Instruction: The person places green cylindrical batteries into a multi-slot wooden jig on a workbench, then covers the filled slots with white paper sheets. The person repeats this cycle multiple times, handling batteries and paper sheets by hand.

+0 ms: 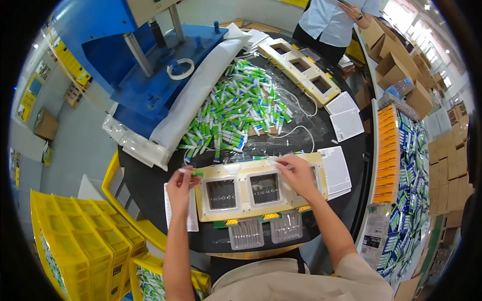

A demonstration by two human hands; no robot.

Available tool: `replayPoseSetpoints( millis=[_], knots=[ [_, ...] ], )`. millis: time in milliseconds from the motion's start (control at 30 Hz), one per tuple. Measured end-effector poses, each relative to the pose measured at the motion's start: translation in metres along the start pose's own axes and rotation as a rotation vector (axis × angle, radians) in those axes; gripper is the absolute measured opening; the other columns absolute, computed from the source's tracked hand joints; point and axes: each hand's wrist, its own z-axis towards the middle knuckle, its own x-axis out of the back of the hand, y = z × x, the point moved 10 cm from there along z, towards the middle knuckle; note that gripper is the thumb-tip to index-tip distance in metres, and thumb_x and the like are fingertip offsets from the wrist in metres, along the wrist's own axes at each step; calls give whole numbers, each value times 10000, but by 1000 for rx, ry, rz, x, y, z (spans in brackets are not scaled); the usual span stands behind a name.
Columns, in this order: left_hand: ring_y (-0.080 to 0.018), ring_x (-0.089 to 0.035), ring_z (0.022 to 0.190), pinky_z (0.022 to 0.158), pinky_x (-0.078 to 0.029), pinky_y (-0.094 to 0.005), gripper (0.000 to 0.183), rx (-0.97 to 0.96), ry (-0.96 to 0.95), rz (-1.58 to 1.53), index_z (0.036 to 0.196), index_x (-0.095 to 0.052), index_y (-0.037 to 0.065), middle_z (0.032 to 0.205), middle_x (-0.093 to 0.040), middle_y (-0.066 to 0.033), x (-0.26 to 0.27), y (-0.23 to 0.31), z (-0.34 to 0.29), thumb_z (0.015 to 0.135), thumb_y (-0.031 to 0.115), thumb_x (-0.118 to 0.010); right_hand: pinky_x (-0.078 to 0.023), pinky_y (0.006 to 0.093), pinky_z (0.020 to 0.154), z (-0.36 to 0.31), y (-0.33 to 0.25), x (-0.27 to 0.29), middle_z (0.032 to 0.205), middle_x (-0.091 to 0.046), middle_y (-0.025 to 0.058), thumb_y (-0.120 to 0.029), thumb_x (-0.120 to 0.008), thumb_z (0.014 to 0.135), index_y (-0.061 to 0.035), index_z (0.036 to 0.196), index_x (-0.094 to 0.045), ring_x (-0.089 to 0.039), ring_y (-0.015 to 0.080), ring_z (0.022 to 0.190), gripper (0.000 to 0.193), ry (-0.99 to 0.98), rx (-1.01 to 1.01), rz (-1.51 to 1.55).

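Note:
Before me lies a cream-yellow fixture (241,175) with three rectangular windows. Dark surface shows through clear plastic in its left and middle windows. My left hand (181,188) is closed at the fixture's upper left corner, pinching a small green-and-white tube (197,173). Over the fixture's right half, my right hand (299,176) has its fingertips drawn together near the far rim. What they hold, if anything, I cannot make out. That hand partly covers the right window. Beyond the fixture spreads a large heap of green, white and blue tubes (241,103).
A blue press (135,75) stands at the left rear. Another windowed fixture (301,67) lies far right, by white cards (346,125). Clear trays (246,235) jut from the near edge. Yellow crates (85,241) stand left. A person (331,22) stands behind the table.

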Motion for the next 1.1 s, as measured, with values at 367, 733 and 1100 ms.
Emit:
replayPoseSetpoints(
  millis=[367, 733, 1100],
  knots=[
    [-127, -674, 921, 768, -555, -247, 193, -141, 159, 128, 1093, -733, -15, 1036, -731, -78, 17, -14, -68, 902, 10, -746, -576, 426, 681, 98, 19, -185, 773, -725, 183, -232, -756, 728, -37, 816, -775, -718, 364, 734, 215, -119, -185, -362],
    [-145, -703, 850, 689, -579, -249, 161, -394, 149, 344, 1031, -717, -27, 1064, -715, -111, -4, 4, -76, 875, -65, -732, -557, 434, 708, 100, -12, -216, 890, -707, 172, -181, -796, 748, -12, 869, -727, -692, 361, 799, 218, -277, 92, -495],
    [-293, -671, 754, 632, -561, -373, 209, -863, 124, 984, 1036, -720, -20, 920, -667, -131, -39, 6, -104, 835, 1, -771, -580, 330, 787, -82, -98, -173, 1126, -658, 181, -52, -672, 799, 96, 1098, -666, -673, 300, 952, 334, -307, 714, -411]
  ],
)
